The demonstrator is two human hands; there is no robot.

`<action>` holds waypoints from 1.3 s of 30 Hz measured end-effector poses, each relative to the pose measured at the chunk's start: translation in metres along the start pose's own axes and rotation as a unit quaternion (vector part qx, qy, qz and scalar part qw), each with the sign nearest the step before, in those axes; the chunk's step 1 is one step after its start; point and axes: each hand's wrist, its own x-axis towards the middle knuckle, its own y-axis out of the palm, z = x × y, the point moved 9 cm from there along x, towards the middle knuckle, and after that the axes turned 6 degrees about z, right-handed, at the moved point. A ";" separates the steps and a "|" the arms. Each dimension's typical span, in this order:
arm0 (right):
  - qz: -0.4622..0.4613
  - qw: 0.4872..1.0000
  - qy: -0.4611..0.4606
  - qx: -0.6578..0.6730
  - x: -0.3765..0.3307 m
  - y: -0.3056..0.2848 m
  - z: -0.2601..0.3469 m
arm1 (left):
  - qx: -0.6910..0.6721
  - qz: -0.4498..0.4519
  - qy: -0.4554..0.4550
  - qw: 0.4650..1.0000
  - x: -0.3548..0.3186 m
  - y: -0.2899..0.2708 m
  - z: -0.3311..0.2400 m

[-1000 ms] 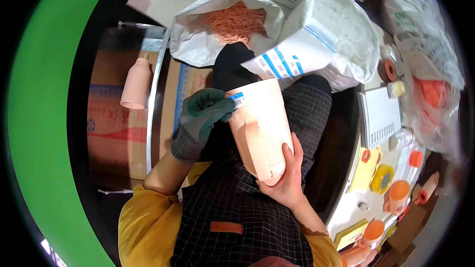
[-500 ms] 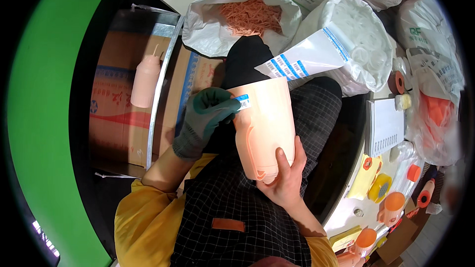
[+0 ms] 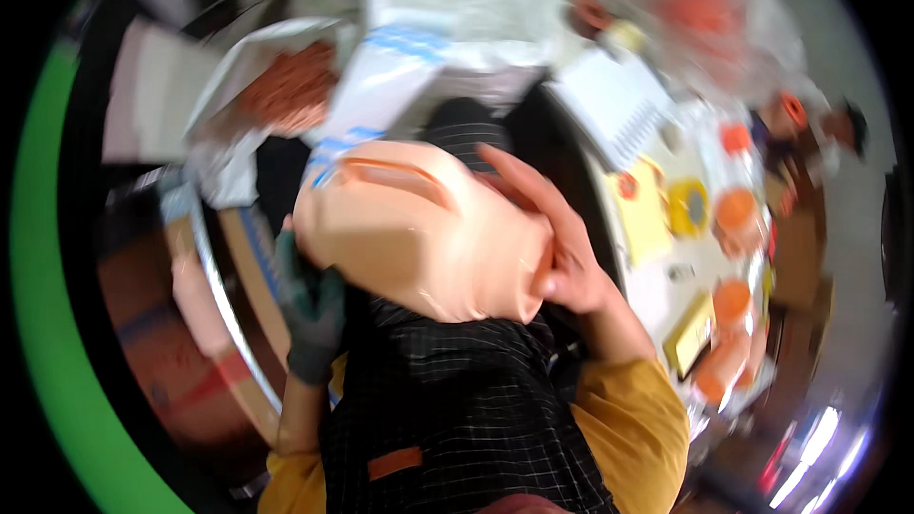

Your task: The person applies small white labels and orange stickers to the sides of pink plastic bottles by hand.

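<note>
Right now, a peach-coloured jug (image 3: pixel 428 247) lies sideways in the centre of the frame, its handle (image 3: pixel 395 167) along the upper side. The bare right hand (image 3: pixel 578 262) has its grip around the jug's right end, fingers over the top and thumb at the near edge. The gloved left hand (image 3: pixel 316 309) is at the jug's left end; that grip is partly hidden and blurred, so I cannot tell how tightly it closes. A white and blue sheet (image 3: pixel 381 86) rises just beyond the jug. In the upper left, a white sack (image 3: pixel 224 148) holds peach strands (image 3: pixel 290 81). To the right, the desk (image 3: pixel 643 297) carries a spiral notepad (image 3: pixel 614 95), a yellow tape roll (image 3: pixel 687 207) and orange-topped cups (image 3: pixel 735 209). A peach bottle (image 3: pixel 200 300) shows against a cardboard box (image 3: pixel 167 371), lower left.
</note>
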 end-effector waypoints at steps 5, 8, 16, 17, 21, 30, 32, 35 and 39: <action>-0.116 0.984 0.083 -0.109 0.028 -0.037 -0.029 | 0.253 0.300 -0.171 0.904 -0.009 0.026 0.030; -0.126 0.931 0.172 -0.294 0.044 -0.002 -0.106 | 0.401 0.208 -0.029 0.892 -0.004 0.015 0.020; -0.148 0.947 0.153 -0.241 -0.016 -0.030 -0.109 | 0.324 0.074 0.080 0.940 0.027 0.090 0.002; -0.214 0.942 0.169 -0.197 -0.045 -0.050 -0.102 | 0.292 0.058 0.087 0.951 0.030 0.081 0.001; -0.667 0.658 0.231 -0.264 -0.271 -0.189 -0.053 | 0.352 0.025 0.100 0.930 0.022 0.078 -0.009; -0.544 0.381 0.545 -0.512 -0.492 -0.278 -0.051 | 0.462 0.163 0.263 0.831 0.038 0.128 -0.063; -0.576 0.408 0.481 -0.520 -0.493 -0.275 -0.045 | 0.463 0.196 0.282 0.817 0.049 0.136 -0.075; -0.625 0.565 0.365 -0.397 -0.426 -0.268 -0.033 | 0.441 0.263 0.319 0.797 0.081 0.184 -0.108; -0.575 0.641 0.173 -0.478 -0.275 -0.281 -0.019 | 0.411 0.405 0.394 0.715 0.104 0.313 -0.116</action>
